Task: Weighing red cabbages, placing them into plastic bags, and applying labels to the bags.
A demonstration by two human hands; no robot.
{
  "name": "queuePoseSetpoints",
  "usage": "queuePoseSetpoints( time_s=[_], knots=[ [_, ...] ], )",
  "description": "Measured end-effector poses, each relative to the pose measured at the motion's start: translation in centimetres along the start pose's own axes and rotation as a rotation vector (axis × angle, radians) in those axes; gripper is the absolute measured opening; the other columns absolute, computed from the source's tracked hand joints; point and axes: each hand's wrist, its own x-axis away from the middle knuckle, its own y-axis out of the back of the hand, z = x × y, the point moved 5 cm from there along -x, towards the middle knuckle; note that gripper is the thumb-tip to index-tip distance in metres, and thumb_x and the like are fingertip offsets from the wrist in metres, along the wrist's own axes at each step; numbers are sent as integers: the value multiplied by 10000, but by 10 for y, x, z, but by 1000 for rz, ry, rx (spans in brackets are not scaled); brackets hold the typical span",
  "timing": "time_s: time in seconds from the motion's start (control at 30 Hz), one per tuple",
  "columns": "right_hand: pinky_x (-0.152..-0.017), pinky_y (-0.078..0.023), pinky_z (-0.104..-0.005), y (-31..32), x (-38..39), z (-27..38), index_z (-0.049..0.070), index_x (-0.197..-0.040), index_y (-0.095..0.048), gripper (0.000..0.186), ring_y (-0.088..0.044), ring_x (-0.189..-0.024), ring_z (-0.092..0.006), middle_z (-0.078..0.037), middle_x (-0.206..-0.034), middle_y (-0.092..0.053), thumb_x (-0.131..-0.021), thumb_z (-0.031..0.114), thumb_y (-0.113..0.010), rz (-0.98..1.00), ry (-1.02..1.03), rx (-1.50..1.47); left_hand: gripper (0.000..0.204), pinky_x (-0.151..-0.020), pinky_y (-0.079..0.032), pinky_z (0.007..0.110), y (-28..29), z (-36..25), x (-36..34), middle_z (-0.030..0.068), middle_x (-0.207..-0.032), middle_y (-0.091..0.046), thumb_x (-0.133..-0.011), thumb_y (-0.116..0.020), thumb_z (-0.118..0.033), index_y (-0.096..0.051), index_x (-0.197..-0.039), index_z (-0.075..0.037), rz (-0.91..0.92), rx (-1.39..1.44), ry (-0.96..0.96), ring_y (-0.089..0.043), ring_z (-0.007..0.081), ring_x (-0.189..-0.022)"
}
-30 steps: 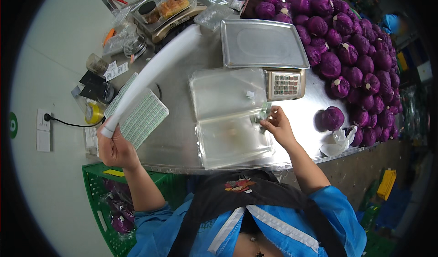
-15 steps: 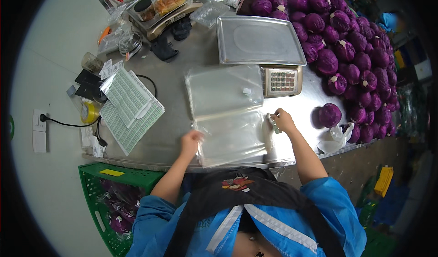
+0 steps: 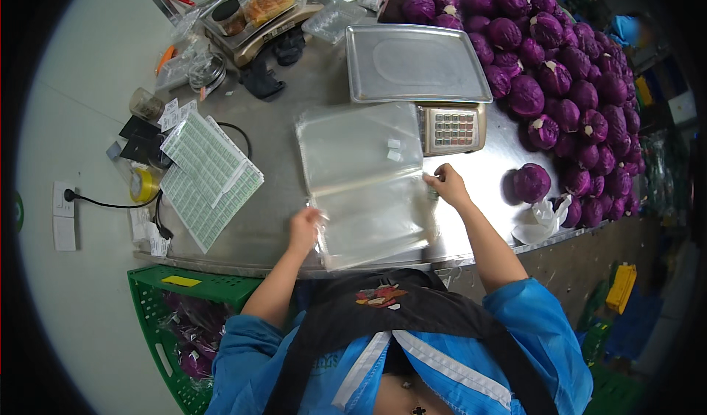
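Note:
A pile of clear plastic bags [image 3: 361, 139] lies flat on the steel table in front of me, with two small white labels [image 3: 394, 150] showing in its upper half. The nearer clear bag [image 3: 372, 223] is blurred and glossy. My left hand [image 3: 303, 231] is closed on the left edge of this nearer bag, its fingertips slightly smeared by motion. At the right edge, my right hand [image 3: 449, 185] pinches a small greenish strip of labels [image 3: 433, 193], partly hidden by the fingers.
Behind the bags stands a scale with a metal tray [image 3: 416, 61] and a keypad [image 3: 453, 129]. Purple cabbages [image 3: 556, 80] are heaped at right, one cabbage [image 3: 532, 183] apart. Green label sheets [image 3: 210, 172] lie at left. A green crate [image 3: 195, 286] stands below the table's edge.
My right hand has shifted slightly left and up to the bag's edge. Two labels now show in the upper half, where one showed before. My left hand stays at the left edge.

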Motion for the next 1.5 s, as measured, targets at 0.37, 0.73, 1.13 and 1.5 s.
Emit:
queuePoseSetpoints(
  time_s=[0.37, 0.73, 1.13, 1.5],
  knots=[
    [-552, -428, -266, 28, 20, -3, -3, -818, -513, 189, -515, -595, -142, -83, -679, -559, -735, 117, -633, -293, 89, -140, 112, -645, -449, 273, -31, -99, 33, 63, -789, -625, -746, -593, -136, -640, -779, -39, 607, -412, -162, -590, 177, -730],
    [-552, -418, -261, 5, 42, 6, 1, -881, -531, 240, -491, -572, -134, -72, -657, -541, -750, 174, -632, -161, 89, -246, 481, -849, -364, 399, -23, -347, 141, 159, -1199, -458, -790, -521, -391, -514, -1144, -67, 1144, 764, -1009, -427, 305, -1087],
    [-574, -427, -253, 13, 37, -22, 15, -945, -523, 304, -500, -603, -124, -52, -694, -550, -716, 157, -665, -165, 11, -343, 140, -625, -424, 354, -30, -35, 24, 64, -766, -552, -662, -661, -193, -583, -733, -102, 290, -786, -503, -547, 234, -647],
    [-658, -459, -316, -55, 40, 34, 66, -954, -457, 466, -571, -724, -218, -107, -830, -563, -579, 88, -734, 252, 321, -143, 59, -603, -428, 254, -5, -42, 17, 51, -749, -514, -752, -578, -54, -562, -789, -97, 63, -166, -386, -527, 120, -647]
  ],
)
